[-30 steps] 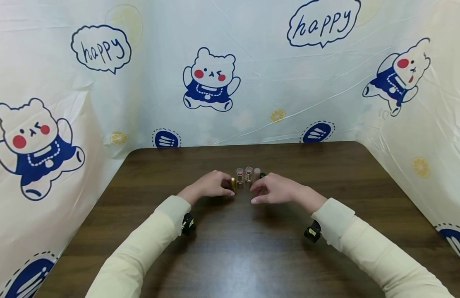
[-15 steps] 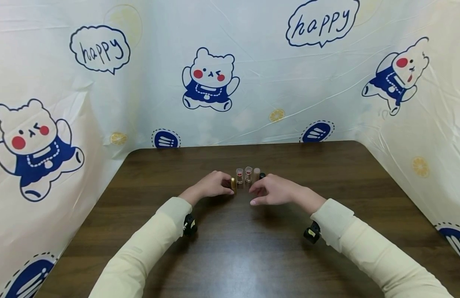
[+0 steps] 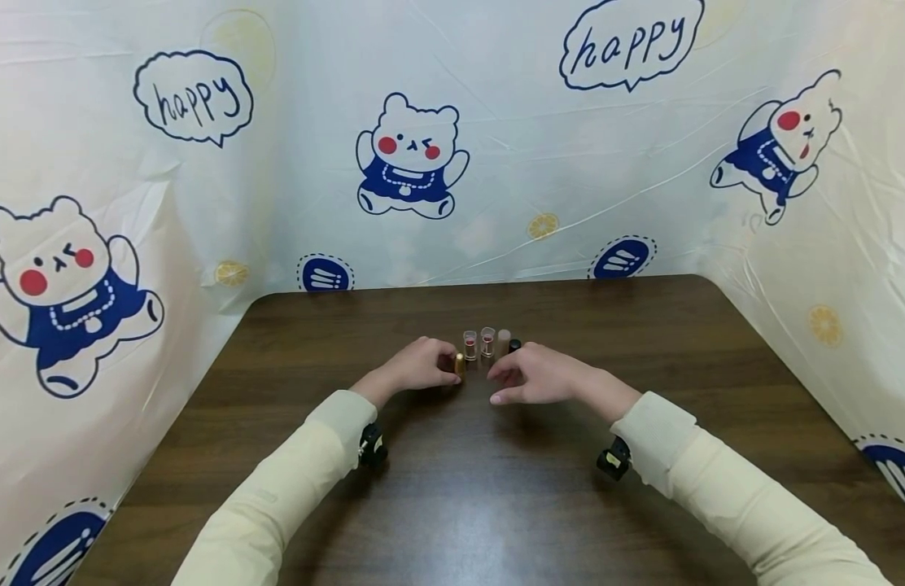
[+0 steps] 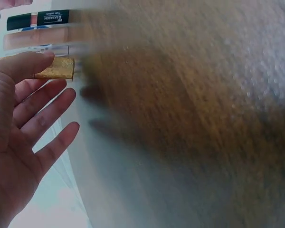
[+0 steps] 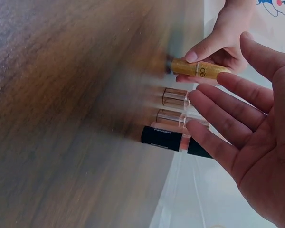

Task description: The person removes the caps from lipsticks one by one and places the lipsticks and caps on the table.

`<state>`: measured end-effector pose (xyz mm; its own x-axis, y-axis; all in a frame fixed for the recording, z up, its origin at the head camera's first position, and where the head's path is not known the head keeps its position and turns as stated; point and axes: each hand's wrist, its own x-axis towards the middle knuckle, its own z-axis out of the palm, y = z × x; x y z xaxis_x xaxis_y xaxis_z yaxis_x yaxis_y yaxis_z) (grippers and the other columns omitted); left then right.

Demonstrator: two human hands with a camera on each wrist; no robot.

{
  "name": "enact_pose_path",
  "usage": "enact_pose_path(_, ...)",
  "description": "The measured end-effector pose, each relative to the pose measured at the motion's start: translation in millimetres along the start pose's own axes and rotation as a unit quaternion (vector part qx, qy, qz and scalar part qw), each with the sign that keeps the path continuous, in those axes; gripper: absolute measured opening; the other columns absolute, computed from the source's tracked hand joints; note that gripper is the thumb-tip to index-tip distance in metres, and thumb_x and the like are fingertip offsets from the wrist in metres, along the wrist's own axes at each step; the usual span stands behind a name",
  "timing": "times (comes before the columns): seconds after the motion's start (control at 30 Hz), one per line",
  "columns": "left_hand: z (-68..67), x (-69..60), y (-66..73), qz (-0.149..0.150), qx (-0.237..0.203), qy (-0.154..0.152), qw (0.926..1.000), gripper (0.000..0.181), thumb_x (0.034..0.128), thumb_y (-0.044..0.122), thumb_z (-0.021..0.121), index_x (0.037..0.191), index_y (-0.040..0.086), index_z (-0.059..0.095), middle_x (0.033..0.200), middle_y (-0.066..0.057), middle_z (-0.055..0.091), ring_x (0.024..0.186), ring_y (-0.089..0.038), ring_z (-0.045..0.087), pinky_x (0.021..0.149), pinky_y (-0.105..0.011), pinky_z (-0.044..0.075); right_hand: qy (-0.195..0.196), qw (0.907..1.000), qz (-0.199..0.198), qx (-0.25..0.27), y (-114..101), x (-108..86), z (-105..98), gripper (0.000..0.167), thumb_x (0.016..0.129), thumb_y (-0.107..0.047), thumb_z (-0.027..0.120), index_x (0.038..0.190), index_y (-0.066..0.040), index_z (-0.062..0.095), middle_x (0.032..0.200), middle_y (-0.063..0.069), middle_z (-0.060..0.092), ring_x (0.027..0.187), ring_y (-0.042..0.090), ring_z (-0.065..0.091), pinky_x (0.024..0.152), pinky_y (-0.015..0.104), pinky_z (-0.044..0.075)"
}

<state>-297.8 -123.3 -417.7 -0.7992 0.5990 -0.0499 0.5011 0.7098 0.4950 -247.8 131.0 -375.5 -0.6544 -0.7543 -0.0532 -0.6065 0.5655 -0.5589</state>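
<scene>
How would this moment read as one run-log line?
left hand: pinches gold tube, upright | right hand: holds nothing | black tube, peach tube, two clear-capped tubes: standing on table

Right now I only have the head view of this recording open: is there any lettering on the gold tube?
Observer: Yes, the right wrist view shows dark lettering on the gold tube, though I can't make out the whole word.
Operator: In my view the right hand covers most of the black tube. Is it black all along?
Observer: No, the right wrist view shows a pinkish band between two black parts.
Operator: And that hand's grip, is anything in it?
Observer: Nothing; the same wrist view shows the palm bare.
</scene>
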Motion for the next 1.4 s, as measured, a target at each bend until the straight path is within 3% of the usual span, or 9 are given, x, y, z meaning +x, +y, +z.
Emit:
enact_pose_path(0.3,0.3,-2.5,7.4,0.015,0.01,-0.017,0.9997,0.01,0.0847,0.02,0.076,0.089,0.016,0.068,0.086,0.007,0.067,0.081,-0.008,0.062,0.078,-0.032,0.051,0.057,0.9983,0.012,-0.002,-7,1.8,5,0.039,0.09,-0.032,0.071,0.119,-0.007,0.067,0.112,0.008,0.069,0.097,0.018,0.065,0.083,0.035,0.052)
enact_pose_path(0.53,2.8,-4.7,12.3,0.031,0.028,-0.013,0.999,0.011,0.0842,0.019,0.075,0.091,0.015,0.067,0.086,0.007,0.066,0.081,-0.007,0.062,0.077,-0.03,0.051,0.097,0.9951,0.017,-0.006,-11,6.9,10,0.036,0.089,-0.022,0.072,0.12,-0.004,0.065,0.112,0.007,0.068,0.101,0.024,0.066,0.084,0.038,0.052)
enact_pose_path(0.83,3.0,-8.7,21.0,0.045,0.044,-0.013,0.9979,0.013,0.0842,0.021,0.075,0.094,0.015,0.069,0.086,0.008,0.066,0.08,-0.005,0.061,0.075,-0.027,0.05,0.1,0.9947,0.023,0.004,-14,10.8,14,0.037,0.089,-0.016,0.073,0.122,-0.001,0.063,0.115,0.014,0.067,0.104,0.026,0.064,0.086,0.04,0.051)
enact_pose_path(1.23,4.5,-11.5,28.0,0.049,0.061,-0.015,0.9968,0.016,0.083,0.024,0.076,0.094,0.015,0.07,0.082,0.008,0.064,0.074,-0.007,0.058,0.069,-0.027,0.049,0.102,0.9944,0.004,-0.028,-15,16.0,19,0.033,0.086,-0.016,0.076,0.114,-0.004,0.066,0.106,0.005,0.068,0.092,0.021,0.066,0.08,0.034,0.052)
enact_pose_path(1.4,6.6,-11.2,30.9,0.069,0.061,-0.019,0.9956,0.014,0.0831,0.023,0.075,0.092,0.015,0.069,0.079,0.01,0.063,0.07,-0.005,0.058,0.066,-0.025,0.049,0.104,0.9942,0.0,-0.029,-16,16.0,22,0.027,0.086,-0.015,0.076,0.109,-0.006,0.067,0.101,0.002,0.069,0.086,0.015,0.065,0.076,0.03,0.052)
